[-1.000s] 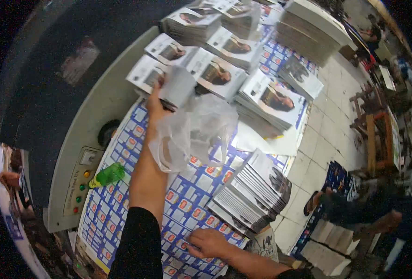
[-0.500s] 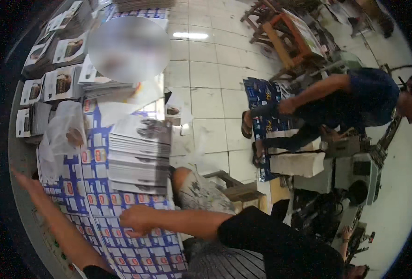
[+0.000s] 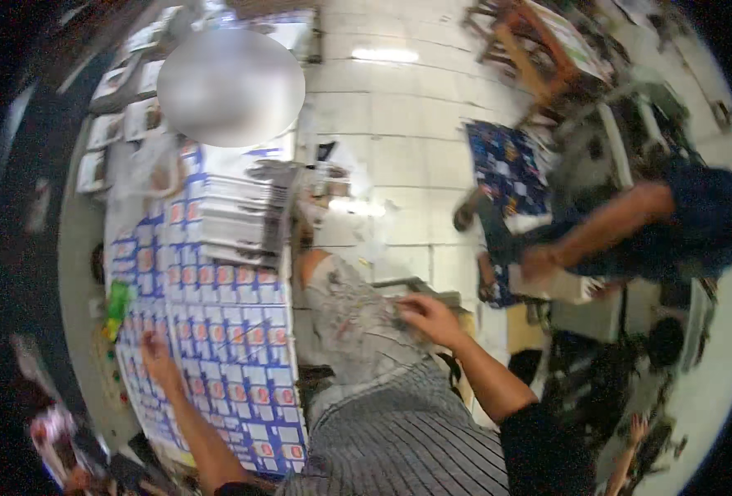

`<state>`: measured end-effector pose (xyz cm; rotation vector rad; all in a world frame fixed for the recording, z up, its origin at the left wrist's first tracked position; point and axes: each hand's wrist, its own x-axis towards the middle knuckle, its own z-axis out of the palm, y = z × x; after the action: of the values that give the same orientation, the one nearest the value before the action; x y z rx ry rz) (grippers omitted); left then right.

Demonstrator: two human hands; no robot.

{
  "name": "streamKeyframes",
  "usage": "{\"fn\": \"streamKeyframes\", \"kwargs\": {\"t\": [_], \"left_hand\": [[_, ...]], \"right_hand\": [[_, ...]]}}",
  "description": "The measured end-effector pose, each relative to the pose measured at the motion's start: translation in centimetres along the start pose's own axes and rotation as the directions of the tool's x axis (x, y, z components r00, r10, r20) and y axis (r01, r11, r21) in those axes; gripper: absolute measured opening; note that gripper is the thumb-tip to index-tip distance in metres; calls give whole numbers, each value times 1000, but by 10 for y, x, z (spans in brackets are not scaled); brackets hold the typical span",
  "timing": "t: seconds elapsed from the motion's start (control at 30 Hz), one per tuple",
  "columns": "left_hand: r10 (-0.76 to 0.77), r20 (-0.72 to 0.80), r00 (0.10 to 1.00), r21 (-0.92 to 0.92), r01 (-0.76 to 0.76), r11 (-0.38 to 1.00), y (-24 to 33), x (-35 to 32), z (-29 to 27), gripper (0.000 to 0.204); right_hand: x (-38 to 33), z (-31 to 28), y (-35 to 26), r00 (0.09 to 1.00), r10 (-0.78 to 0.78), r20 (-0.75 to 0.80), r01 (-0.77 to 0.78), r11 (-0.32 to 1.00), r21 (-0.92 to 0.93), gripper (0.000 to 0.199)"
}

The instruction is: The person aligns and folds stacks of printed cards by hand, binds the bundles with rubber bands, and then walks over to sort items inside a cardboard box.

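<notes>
My left hand point(image 3: 161, 362) is over the near left part of a table covered with a blue-and-white printed sheet point(image 3: 217, 331). Its fingers are a little blurred but look apart, and I see nothing in them. My right hand point(image 3: 434, 321) hovers off the table, at the right of my patterned shorts point(image 3: 345, 318), with fingers apart and nothing held. Beyond my hands on the sheet lies a fanned stack of printed paper pieces point(image 3: 242, 219). A clear plastic bag point(image 3: 158, 165) sits behind it to the left.
Several stacks of printed packages point(image 3: 141, 120) line the far left. A green-and-yellow object point(image 3: 116, 307) is at the table's left edge. On the right, a person in dark clothes point(image 3: 672, 223) bends over a pale block, near a blue printed sheet point(image 3: 510, 169) on the tiled floor point(image 3: 407, 165).
My right hand has left the table and swung right, over beside my lap. My left hand has drawn in from beyond the left edge. The view has shifted, and the person moved their arms.
</notes>
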<state>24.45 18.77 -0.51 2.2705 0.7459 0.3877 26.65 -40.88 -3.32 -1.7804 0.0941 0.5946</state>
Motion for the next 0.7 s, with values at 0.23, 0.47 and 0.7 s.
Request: {"fn": "streamKeyframes", "kwargs": {"t": [0.23,0.47,0.7], "left_hand": [[-107,100,989,-121,118,986,63,-111,13,36],[-323,-48,945,-40,322,946,46,-207,-48,38],[-387,-241,890,-1,398,917,47,-307,-77,33]], "right_hand": [[60,-6,-44,992,-93,-80,82,989,-126,43],[263,32,-193,867,-499,12,480,828,-291,71],[341,77,-231,891,-355,284,452,631,-630,86]]}}
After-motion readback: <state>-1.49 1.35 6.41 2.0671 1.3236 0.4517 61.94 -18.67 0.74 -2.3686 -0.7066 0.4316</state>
